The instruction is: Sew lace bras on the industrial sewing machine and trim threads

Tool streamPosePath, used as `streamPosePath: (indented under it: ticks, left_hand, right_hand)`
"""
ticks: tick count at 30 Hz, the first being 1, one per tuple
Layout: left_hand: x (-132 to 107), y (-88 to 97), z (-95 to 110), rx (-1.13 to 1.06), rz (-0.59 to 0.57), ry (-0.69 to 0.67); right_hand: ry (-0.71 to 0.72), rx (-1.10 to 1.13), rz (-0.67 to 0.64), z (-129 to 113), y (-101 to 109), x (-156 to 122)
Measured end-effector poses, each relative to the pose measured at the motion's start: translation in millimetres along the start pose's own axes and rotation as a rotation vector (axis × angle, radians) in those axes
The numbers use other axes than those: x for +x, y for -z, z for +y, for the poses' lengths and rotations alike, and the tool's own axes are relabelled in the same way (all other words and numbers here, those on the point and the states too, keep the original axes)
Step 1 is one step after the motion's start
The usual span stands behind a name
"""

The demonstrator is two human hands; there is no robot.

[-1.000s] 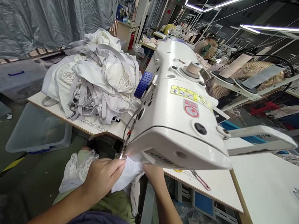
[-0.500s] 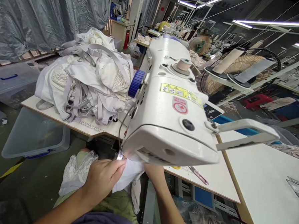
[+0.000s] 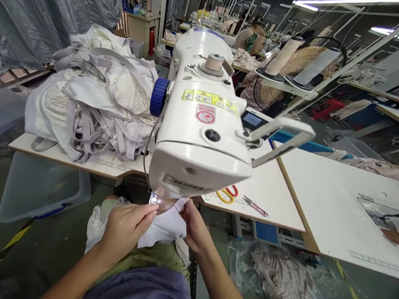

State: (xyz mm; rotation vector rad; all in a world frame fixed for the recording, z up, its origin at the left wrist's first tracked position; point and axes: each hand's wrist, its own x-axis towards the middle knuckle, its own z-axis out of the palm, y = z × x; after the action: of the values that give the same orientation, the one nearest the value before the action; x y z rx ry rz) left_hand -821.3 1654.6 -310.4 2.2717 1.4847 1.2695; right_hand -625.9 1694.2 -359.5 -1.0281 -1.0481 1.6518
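A white sewing machine (image 3: 200, 127) stands in front of me, its head hiding part of the work under the needle. My left hand (image 3: 127, 226) pinches the edge of a white bra (image 3: 163, 230) close to the needle area, thumb and forefinger together. On the other side my right hand (image 3: 195, 227) is closed on the bra's right edge, its fingertips partly hidden by cloth. The cloth hangs between both hands, over my lap. White lace (image 3: 95, 224) lies on my lap to the left.
Left of the machine, a heap of white bras with grey straps (image 3: 95, 104) covers the table. Yellow-and-red scissors (image 3: 228, 194) and thread snips (image 3: 256, 207) lie right. A clear plastic bin (image 3: 43, 186) is below left; bagged beige cloth (image 3: 283, 279) lies lower right.
The view has shifted, so the machine appears further left and higher. My right hand has come out from behind the machine head, with the bra's right edge now visible in it.
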Motion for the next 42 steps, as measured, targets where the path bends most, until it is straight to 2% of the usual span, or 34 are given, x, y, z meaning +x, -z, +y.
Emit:
streamPosePath:
  ticks: [2,4,6,10,12,14,17,24,26,30,32,33,35,37,38,39,40,41,42]
  left_hand:
    - [-4,6.1,3,-0.009,-0.051,-0.047]
    - [-10,10.2,10,0.004,-0.087,-0.031]
    - [-16,10.3,20,0.052,-0.127,-0.022]
    - [-27,-2.6,34,0.152,-0.273,-0.164]
    - [-32,-10.0,34,0.158,-0.252,-0.212]
    - [-35,-13.4,32,0.159,-0.169,-0.240]
    - [-37,-11.2,31,0.161,-0.077,-0.271]
    - [-34,-3.2,34,0.140,-0.039,-0.271]
    - [-34,-2.5,33,0.155,-0.052,-0.271]
    - [-34,-3.0,32,0.172,-0.069,-0.268]
    - [-32,-2.6,35,0.155,-0.101,-0.223]
    - [-31,-1.2,37,0.120,-0.157,-0.161]
    - [-32,6.0,46,-0.053,-0.359,0.028]
    - [-40,19.1,54,-0.322,-0.567,0.202]
    - [-47,27.0,56,-0.442,-0.610,0.261]
    - [-56,35.2,56,-0.528,-0.598,0.306]
    - [-66,42.8,54,-0.563,-0.538,0.347]
    - [-76,49.3,49,-0.539,-0.457,0.389]
    - [-84,54.4,40,-0.511,-0.360,0.491]
  right_hand:
    - [-0.069,0.123,-0.036,4,1,-14]
    - [-0.031,0.138,-0.033,6,4,-30]
    - [0.179,-0.015,-0.025,6,8,-46]
    - [0.734,-0.461,-0.120,1,14,-71]
    - [0.938,-0.612,-0.168,-1,16,-79]
    - [1.080,-0.718,-0.165,-2,17,-84]
    - [1.181,-0.806,-0.129,-3,14,-88]
    - [1.222,-0.787,-0.077,-4,8,-89]
    - [1.199,-0.792,-0.094,-2,10,-89]
    - [1.025,-0.859,-0.212,4,15,-94]
    - [0.982,-0.836,-0.253,8,21,-96]
    - [0.964,-0.813,-0.272,11,26,-95]
    - [0.862,-0.794,-0.282,22,38,-90]
    - [0.655,-0.851,-0.260,41,55,-82]
    - [0.526,-0.913,-0.263,53,65,-77]
    - [0.389,-0.983,-0.295,66,74,-73]
    - [0.256,-1.046,-0.349,79,83,-70]
    - [0.134,-1.094,-0.418,91,92,-69]
    - [0.041,-1.122,-0.487,100,99,-69]
